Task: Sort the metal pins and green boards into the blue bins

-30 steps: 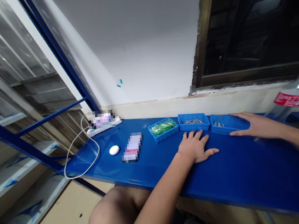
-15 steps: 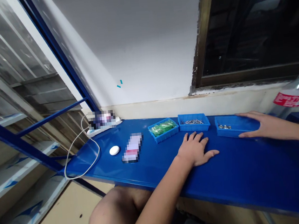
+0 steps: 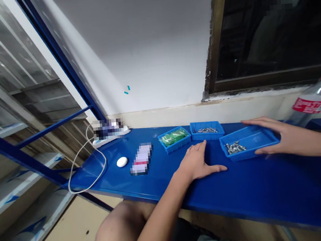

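Note:
My right hand (image 3: 281, 135) grips the right end of a blue plastic bin (image 3: 253, 140), thumb on the near side and fingers on the far side. Small shiny metal fasteners (image 3: 235, 147) lie in its left end; their exact kind is hard to tell. My left hand (image 3: 195, 160) rests on the blue table (image 3: 235, 189) with its thumb stretched out and nothing held. Just beyond its fingertips stand a blue bin (image 3: 207, 135) of long thin screws or nails (image 3: 207, 130) and another blue bin (image 3: 177, 144) with green packets (image 3: 175, 136).
To the left lie a blurred-out phone (image 3: 141, 159) and a white oval object (image 3: 122, 162). A power strip (image 3: 111, 136) with a white cable (image 3: 106, 160) sits at the far left corner. A clear bottle (image 3: 308, 106) with a red label stands behind my right hand.
My right hand has pulled its bin nearer and to the left, and the fasteners inside show more. My left hand has shifted slightly left, its fingers closer together.

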`<state>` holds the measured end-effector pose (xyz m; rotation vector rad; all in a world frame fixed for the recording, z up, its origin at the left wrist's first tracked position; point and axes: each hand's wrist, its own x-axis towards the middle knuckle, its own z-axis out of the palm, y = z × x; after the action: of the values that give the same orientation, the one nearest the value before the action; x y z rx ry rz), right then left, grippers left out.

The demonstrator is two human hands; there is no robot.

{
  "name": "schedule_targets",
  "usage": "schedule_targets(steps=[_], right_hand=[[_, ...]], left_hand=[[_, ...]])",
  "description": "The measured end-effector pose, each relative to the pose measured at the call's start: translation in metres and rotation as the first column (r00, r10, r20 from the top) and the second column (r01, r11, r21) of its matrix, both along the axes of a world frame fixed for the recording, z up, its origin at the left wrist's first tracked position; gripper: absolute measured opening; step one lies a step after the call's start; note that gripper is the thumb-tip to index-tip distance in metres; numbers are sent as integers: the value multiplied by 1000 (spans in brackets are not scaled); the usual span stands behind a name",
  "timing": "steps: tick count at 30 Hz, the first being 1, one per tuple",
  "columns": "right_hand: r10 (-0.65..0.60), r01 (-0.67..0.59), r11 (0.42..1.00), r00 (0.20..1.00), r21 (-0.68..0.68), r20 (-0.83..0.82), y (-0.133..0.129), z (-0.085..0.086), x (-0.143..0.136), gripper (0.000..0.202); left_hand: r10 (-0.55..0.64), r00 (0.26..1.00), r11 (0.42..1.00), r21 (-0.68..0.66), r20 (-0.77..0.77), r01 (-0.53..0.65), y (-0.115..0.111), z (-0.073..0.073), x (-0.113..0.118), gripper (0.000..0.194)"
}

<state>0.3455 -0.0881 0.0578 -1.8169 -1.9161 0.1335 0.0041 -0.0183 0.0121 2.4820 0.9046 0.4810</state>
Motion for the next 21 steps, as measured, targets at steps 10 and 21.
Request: schedule_targets(steps=[10, 21], right_hand=[[261, -263, 965, 958, -4, -116, 10, 14, -54, 97], [320, -302, 943, 939, 143, -124, 26, 17, -86, 107]], left_hand=[[-9, 999, 999, -41, 49, 11, 1, -1, -7, 131], [-7, 998, 1000, -2, 56, 7, 7, -7, -10, 123]])
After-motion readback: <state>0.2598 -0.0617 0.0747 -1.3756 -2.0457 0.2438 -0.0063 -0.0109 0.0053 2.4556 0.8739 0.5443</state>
